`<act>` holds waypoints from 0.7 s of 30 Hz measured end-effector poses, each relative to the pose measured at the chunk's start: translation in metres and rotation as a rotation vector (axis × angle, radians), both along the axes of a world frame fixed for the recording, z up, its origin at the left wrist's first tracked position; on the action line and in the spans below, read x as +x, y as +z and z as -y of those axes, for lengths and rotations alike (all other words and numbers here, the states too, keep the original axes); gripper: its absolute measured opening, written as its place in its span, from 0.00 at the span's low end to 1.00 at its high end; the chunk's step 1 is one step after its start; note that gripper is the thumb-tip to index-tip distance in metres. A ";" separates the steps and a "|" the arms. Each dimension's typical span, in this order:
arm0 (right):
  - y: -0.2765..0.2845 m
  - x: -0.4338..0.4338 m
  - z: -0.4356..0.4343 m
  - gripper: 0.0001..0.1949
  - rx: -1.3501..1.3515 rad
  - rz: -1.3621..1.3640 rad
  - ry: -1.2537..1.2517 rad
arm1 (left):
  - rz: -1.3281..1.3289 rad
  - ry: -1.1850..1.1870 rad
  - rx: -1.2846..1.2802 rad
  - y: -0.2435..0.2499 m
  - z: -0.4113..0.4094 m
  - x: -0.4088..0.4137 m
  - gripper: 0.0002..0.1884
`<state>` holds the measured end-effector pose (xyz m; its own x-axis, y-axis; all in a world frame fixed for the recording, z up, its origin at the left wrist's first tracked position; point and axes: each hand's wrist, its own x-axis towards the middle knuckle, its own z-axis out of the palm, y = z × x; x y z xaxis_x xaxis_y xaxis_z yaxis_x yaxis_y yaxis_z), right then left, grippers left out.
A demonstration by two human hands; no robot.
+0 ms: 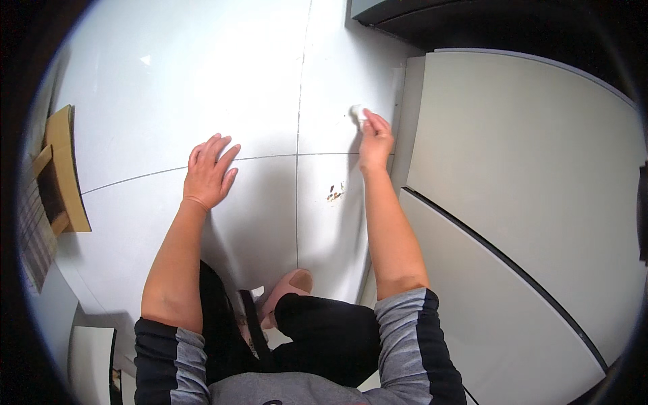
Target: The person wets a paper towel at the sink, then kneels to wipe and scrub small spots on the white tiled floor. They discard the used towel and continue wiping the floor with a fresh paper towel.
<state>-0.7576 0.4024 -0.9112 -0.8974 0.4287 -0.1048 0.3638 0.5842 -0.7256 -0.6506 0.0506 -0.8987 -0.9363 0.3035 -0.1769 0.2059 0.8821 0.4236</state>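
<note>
Between the thumb and fingers of my right hand [376, 144] is a crumpled white tissue or cloth [359, 114], held low over the white tiled floor [228, 91] near the cabinet base. Whether it touches the tile I cannot tell. A small heap of brown and dark debris [334, 194] lies on the floor, nearer to me than that hand and left of my forearm. One dark speck sits just left of the tissue. My left hand [210, 169] is empty, palm down with fingers apart, above or on the floor near a tile joint.
Pale cabinet or appliance panels [521, 136] with a dark gap rise along the right. A dark-fronted unit [455, 30] stands at the top right. On the left are a cardboard piece [68, 172] and checked fabric [38, 233]. My pink slipper [286, 293] is below, beside a dark strap [254, 324].
</note>
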 end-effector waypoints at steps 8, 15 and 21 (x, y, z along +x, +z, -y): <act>-0.028 -0.064 -0.017 0.15 -0.195 -0.198 -0.798 | -0.050 -0.010 0.014 0.004 -0.006 -0.010 0.24; -0.024 -0.085 0.022 0.11 -0.008 -0.165 -0.107 | -0.036 -0.014 0.007 0.004 -0.006 -0.006 0.23; 0.018 -0.070 -0.011 0.13 -0.207 0.003 0.293 | -0.048 -0.012 0.031 0.005 -0.006 -0.006 0.24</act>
<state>-0.8277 0.4138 -0.8929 -0.9785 0.1226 -0.1658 0.2054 0.5045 -0.8386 -0.6569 0.0569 -0.8937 -0.9396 0.3195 -0.1227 0.2370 0.8661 0.4400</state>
